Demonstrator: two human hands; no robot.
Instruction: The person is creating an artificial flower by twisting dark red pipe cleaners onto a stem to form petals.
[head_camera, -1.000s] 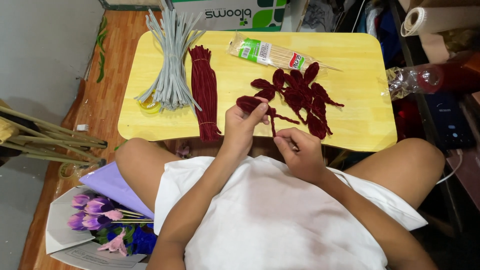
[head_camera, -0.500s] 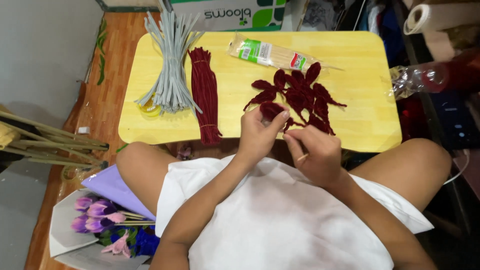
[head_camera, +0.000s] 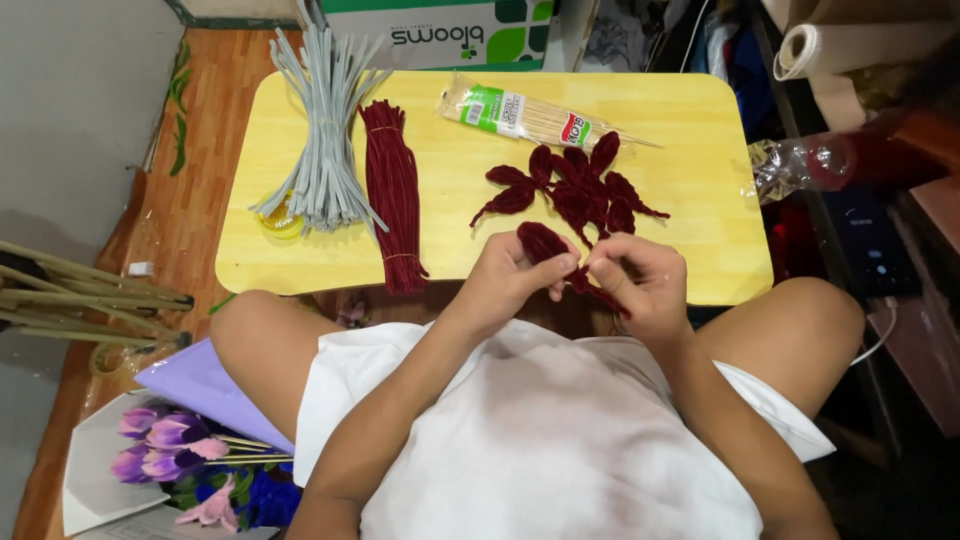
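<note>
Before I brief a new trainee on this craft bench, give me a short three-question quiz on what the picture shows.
1. True or false: both hands grip one dark red petal piece.
2. Which lies nearest the table's left edge? A. grey stem bundle B. skewer packet C. petal pile
3. What lies directly right of the grey bundle?

Key
1. True: left hand and right hand meet on it.
2. A
3. The dark red stem bundle.
</note>
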